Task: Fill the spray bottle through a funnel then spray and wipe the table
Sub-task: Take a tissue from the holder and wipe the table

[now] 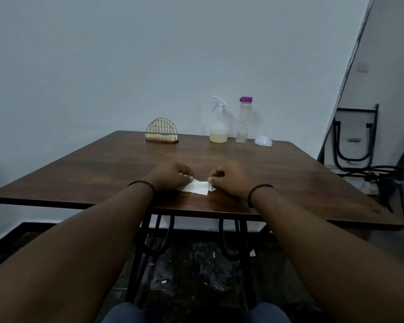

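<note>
Tabletop [103, 169]: a dark brown wood-grain square on black metal legs, pushed against a pale wall; it carried everything named below.
Spray bottle [218, 127]: clear plastic with a white trigger head, upright at the far edge of the tabletop, right of centre; a pale yellow liquid filled roughly its lowest third.
Water bottle [243, 122]: a tall, narrow, clear bottle with a purple cap, upright just beside the spray bottle on its right; only a little liquid showed at the bottom.
Napkin holder [162, 131]: a gold wire half-round rack on a dark base, at the far edge left of the spray bottle and well apart from it, with a low stack of white napkins inside.
Funnel [263, 140]: a small white piece lying mouth-down on the tabletop, just right of the water bottle, apart from both bottles.
Tissue [197, 189]: a white paper sheet, folded into a short strip with a creased right end, lying flat near the front edge of the tabletop between the two hands.
Left hand [172, 177]: knuckles up, resting on the tabletop, fingers curled down with the fingertips pinching the left end of the tissue; a dark band circled the wrist.
Right hand [229, 179]: knuckles up, mirrored beside the left, fingers curled and pinching the right end of the tissue; a dark band circled this wrist too.
Forearms: both bare, stretched forward from the bottom of the view and converging on the tissue.
</note>
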